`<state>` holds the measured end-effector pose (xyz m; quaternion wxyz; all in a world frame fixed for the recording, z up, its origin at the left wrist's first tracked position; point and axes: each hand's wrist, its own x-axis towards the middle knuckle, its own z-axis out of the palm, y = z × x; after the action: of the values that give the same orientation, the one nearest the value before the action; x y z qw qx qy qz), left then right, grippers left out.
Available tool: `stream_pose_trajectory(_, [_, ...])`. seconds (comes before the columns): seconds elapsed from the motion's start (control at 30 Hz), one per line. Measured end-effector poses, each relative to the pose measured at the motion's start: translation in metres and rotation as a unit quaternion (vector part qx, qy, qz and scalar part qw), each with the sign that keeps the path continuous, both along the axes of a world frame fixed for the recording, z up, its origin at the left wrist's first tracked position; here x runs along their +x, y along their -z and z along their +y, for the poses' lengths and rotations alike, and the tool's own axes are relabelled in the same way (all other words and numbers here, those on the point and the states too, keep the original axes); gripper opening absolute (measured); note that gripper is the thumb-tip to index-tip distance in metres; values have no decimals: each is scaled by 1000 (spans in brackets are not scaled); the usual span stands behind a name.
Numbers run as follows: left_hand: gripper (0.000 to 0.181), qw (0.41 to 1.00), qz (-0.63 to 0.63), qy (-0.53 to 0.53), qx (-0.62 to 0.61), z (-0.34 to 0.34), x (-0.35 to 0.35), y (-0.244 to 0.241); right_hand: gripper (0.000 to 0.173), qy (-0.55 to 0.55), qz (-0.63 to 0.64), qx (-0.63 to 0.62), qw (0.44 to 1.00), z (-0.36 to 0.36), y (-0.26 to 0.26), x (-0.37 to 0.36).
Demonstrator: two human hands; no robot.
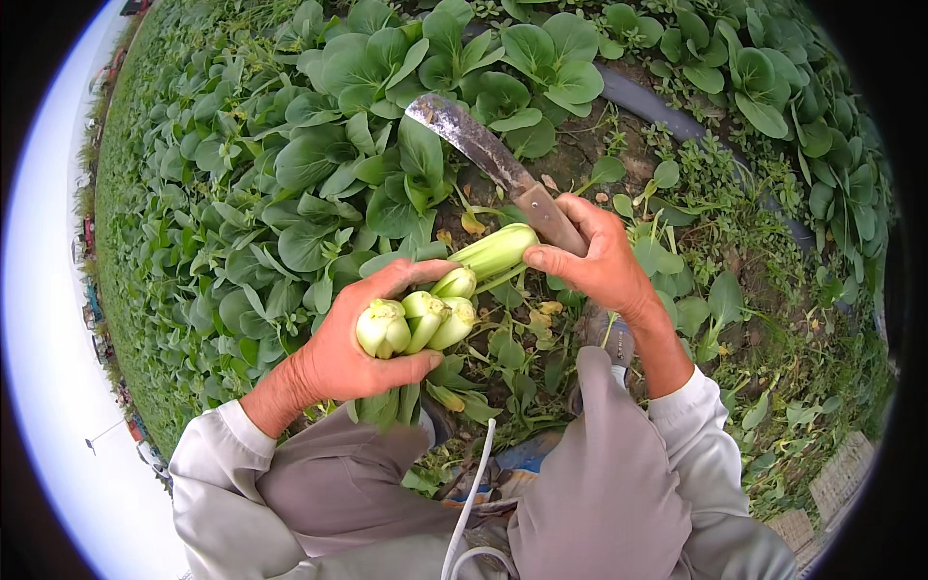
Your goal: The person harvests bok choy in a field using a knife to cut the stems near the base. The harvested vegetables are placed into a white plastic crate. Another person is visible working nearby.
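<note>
My left hand (362, 333) grips a bunch of several bok choy heads (420, 319), their pale cut bases turned up towards me and their leaves hanging below. Another bok choy (496, 248) lies slantwise between my hands; its base meets my right thumb and its leafy end runs behind my left fingers. In my right hand (594, 254) is the wooden handle (549, 217) of a sickle. The sickle's curved, worn blade (471, 141) points away from me, up and to the left, over the growing plants.
Rows of leafy bok choy (312, 159) grow ahead and to the left. A dark hose (652, 105) curves over soil and weeds at the right. Below my hands are my knees (602, 449), a shoe (620, 341) and a white cord (471, 493). Boards (841, 471) lie at lower right.
</note>
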<state>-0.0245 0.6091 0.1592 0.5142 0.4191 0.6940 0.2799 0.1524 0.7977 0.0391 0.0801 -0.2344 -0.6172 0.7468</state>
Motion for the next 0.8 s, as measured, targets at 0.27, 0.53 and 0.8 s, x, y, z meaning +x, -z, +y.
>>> stream_pose_trajectory(0.27, [84, 911, -247, -327, 51, -62, -12, -22, 38, 34, 64, -43, 996, -32, -40, -62])
stream_pose_trajectory(0.53, [82, 873, -120, -433, 190, -152, -33, -70, 44, -43, 146, 105, 983, -69, -119, -158])
stream_pose_trajectory(0.8, [85, 808, -27, -491, 324, -250, -21, -131, 44, -260, 228, 174, 922, -217, -218, -219])
